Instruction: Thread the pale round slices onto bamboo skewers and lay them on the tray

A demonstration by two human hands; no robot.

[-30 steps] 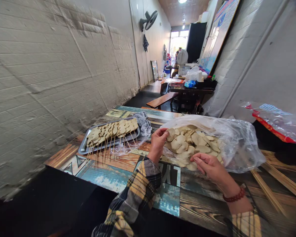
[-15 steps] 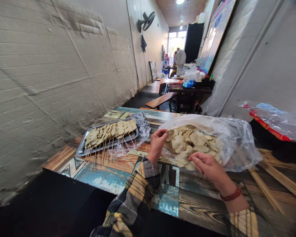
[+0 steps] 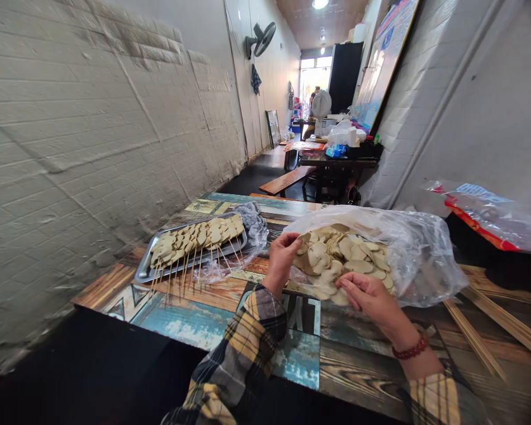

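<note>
Slices (image 3: 356, 252): thin, flat, pale-beige rounds and ovals, heaped loosely in the mouth of a crumpled translucent plastic bag (image 3: 429, 254) on a multicoloured plank-patterned tabletop (image 3: 194, 319).
Heap's lie: just right of the left hand (image 3: 283, 260) and just beyond the right hand (image 3: 369, 295); its long axis runs roughly side to side, the bag trailing off rightward.
Left hand: thumb and fingers appear pinched on the edge of one slice (image 3: 305, 238) at the heap's left end.
Right hand: thumb and forefinger drawn close at the heap's near edge; whether they grip anything I cannot tell.
Nearer hand: neither; both are at the heap, with slices lying between the two sets of fingertips.
Tray (image 3: 142, 274): shiny rectangular metal, left of the left hand, bearing a row of slices threaded on thin wooden skewers (image 3: 184, 271), whose bare ends jut over the near rim.
Sticks (image 3: 473, 336): straight, pale-tan, wooden, bundled right of the right hand, their long axis slanting from the bag toward the person and rightward.
</note>
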